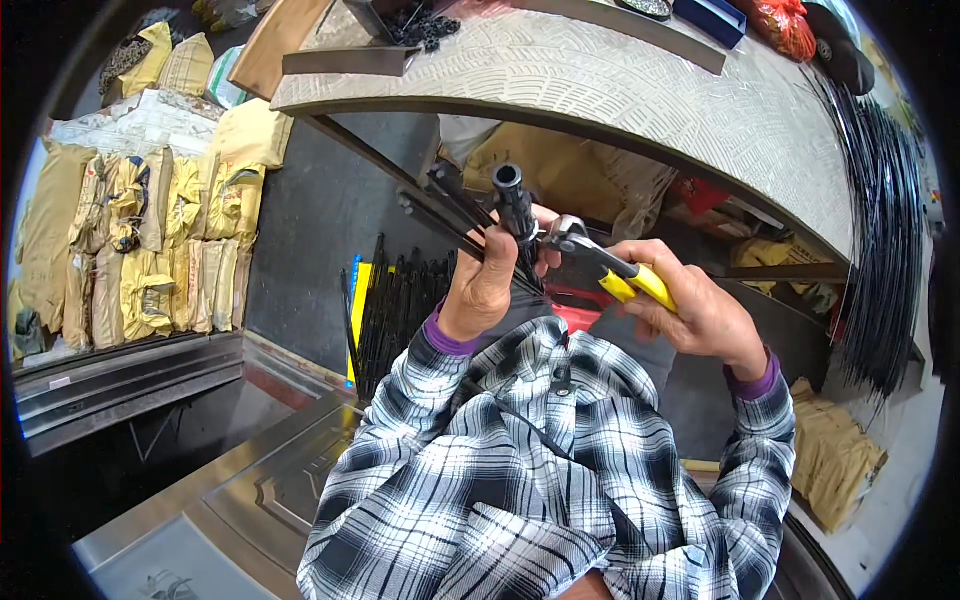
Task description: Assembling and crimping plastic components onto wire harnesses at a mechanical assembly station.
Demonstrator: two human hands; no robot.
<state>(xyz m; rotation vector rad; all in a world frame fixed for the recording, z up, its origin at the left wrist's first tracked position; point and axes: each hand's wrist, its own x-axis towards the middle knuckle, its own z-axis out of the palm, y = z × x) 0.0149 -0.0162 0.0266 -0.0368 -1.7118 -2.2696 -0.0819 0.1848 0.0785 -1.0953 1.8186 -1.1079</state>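
In front of my body, my left hand (482,285) is closed around a black umbrella frame (514,205). Its hollow tube end points up, and thin black rods run beside it. From the right, my right hand (695,310) grips a pair of pliers (652,285) with yellow handles. The metal jaws of the pliers reach the side of the frame, close to my left fingers. Whatever lies between the jaws is too small to make out.
A patterned worktable (600,65) curves across the top, with a blue box (712,20) and a red bag (782,28) on it. Long black rods (880,250) hang over its right end. More black frames (405,310) stand left of my knees. Wrapped yellow packages (150,290) are stacked far left.
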